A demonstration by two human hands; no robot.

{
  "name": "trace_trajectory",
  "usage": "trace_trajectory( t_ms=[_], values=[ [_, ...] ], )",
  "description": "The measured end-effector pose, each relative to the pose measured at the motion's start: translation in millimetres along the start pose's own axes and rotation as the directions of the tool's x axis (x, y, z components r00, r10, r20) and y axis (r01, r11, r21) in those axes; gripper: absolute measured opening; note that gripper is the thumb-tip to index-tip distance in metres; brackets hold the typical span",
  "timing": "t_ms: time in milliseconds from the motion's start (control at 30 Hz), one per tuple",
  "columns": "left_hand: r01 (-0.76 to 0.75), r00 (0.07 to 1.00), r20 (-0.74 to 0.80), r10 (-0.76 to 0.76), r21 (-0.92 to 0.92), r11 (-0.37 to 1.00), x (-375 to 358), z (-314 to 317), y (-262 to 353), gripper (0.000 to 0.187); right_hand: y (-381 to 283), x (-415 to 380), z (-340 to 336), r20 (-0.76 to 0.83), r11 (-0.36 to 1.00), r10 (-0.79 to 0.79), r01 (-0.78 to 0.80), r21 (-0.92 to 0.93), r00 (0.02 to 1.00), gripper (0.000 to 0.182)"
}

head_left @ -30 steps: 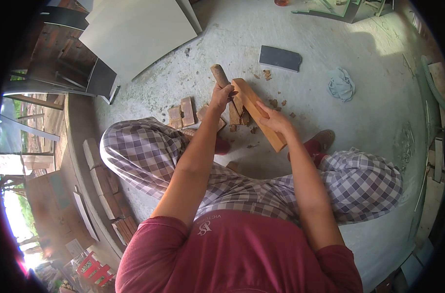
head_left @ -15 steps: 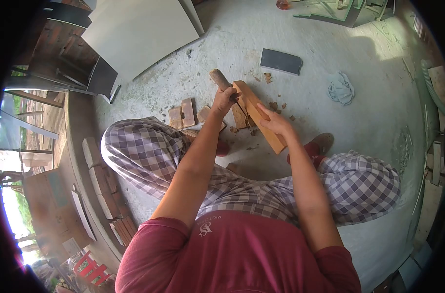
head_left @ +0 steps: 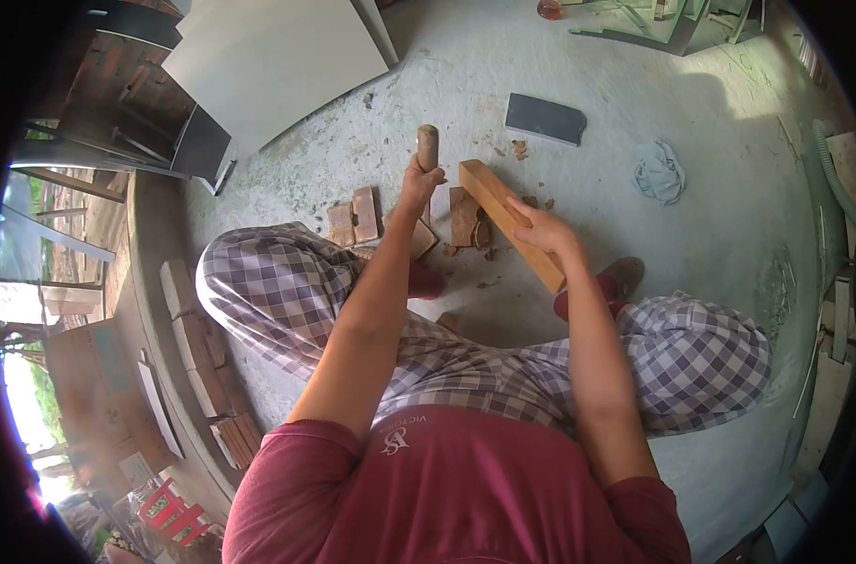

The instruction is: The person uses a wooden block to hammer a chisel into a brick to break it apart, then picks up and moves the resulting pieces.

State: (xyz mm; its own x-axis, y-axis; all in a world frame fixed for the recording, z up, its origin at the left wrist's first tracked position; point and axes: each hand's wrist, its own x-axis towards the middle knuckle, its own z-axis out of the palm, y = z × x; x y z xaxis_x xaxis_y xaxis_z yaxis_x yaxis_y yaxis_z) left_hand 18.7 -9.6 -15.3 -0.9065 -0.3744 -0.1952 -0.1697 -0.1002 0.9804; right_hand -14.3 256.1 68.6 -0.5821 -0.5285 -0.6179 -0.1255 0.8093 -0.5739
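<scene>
My left hand (head_left: 420, 182) is wrapped round a tool with a thick wooden handle (head_left: 428, 148); part of a pale blade shows below the fist. My right hand (head_left: 547, 232) grips a long, squared wooden block (head_left: 509, 218), which slants from upper left to lower right. Beneath the block's left side a rough brown wood piece (head_left: 465, 218) rests on the floor between my feet, with shavings (head_left: 490, 254) around it. The tool and the block are apart.
Small wood pieces (head_left: 363, 213) lie left of my hands. Beyond are a dark rectangular slab (head_left: 544, 119), a crumpled light-blue cloth (head_left: 658, 173) and a large pale panel (head_left: 273, 66). Bricks (head_left: 193, 343) line the left edge, and green metal frames (head_left: 677, 33) stand at the upper right.
My left hand has moved slightly left with the tool, away from the block, and the handle is more upright. My right hand and the block have shifted slightly right.
</scene>
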Motion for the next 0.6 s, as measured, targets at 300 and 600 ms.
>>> trace_trajectory(
  t_ms=[300, 600],
  values=[
    [0.446, 0.891, 0.123, -0.437, -0.06, 0.893, -16.7, 20.3, 13.2, 0.024, -5.0, -6.7, -7.6, -0.015, 0.993, 0.058, -0.06, -0.106, 0.998, 0.067],
    [0.05, 0.988, -0.135, -0.074, -0.168, 0.984, -9.9, 13.1, -6.9, 0.027, -9.7, -10.2, -11.3, -0.008, 0.991, 0.078, -0.078, -0.113, 0.997, 0.068]
  ],
)
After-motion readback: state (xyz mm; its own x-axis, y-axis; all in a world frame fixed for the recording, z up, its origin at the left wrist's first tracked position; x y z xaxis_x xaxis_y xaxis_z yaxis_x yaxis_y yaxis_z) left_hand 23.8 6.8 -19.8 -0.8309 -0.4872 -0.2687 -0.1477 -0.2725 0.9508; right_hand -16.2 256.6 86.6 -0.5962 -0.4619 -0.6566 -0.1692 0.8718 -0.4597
